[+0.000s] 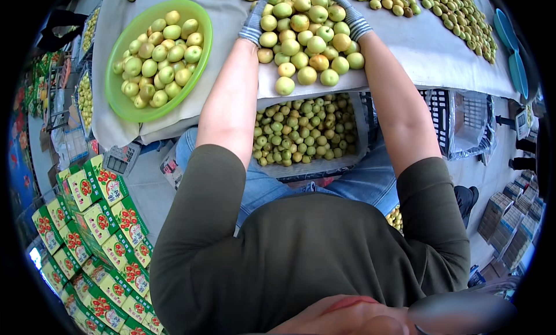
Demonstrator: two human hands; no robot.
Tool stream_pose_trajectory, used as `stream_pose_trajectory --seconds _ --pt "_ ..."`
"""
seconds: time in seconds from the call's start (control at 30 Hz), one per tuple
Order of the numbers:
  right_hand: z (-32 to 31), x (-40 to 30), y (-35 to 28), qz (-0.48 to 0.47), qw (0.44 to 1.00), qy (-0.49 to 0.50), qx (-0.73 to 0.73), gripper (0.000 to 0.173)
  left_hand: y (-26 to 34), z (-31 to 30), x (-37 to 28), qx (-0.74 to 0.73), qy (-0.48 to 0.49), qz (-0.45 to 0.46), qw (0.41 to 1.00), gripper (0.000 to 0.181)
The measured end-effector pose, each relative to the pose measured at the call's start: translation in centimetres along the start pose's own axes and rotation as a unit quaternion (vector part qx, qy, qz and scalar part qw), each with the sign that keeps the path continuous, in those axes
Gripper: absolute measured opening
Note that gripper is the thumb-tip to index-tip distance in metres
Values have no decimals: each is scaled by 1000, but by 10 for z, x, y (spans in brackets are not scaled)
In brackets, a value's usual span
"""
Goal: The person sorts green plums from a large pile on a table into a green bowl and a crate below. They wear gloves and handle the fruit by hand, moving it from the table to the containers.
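Both my arms reach forward over a table with a pale cloth (234, 81). My left hand (255, 20), in a grey striped knit glove, lies along the left side of a heap of round green-yellow fruits (299, 39), which look like jujubes. On the heap's right side rests my right hand (349, 14), gloved alike. The fingertips of both hands are partly hidden among the fruits at the top, so their grip cannot be made out. A bright green plastic basin (114, 92) full of the same fruits stands to the left.
Below the table edge, a lined crate (358, 139) holds many green fruits. More fruits (460, 20) are spread at the back right, near blue basins (517, 74). A lined black crate (471, 122) stands at right. Printed cartons (102, 222) are stacked at lower left by a scale (121, 158).
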State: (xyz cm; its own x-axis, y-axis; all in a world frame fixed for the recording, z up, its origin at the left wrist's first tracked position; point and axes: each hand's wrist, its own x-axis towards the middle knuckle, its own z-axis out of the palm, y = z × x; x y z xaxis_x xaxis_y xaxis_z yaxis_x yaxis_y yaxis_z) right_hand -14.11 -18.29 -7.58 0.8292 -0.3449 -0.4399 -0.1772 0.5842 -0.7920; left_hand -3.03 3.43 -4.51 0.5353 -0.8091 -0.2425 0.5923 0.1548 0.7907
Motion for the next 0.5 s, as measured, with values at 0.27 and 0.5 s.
stream_pose_trajectory --seconds 0.27,0.5 --pt "45 -73 10 81 996 -21 39 57 -13 -3 -56 -54 1 24 998 56" --pt "64 -127 22 7 997 -18 -70 70 -6 38 -118 -51 15 59 997 56"
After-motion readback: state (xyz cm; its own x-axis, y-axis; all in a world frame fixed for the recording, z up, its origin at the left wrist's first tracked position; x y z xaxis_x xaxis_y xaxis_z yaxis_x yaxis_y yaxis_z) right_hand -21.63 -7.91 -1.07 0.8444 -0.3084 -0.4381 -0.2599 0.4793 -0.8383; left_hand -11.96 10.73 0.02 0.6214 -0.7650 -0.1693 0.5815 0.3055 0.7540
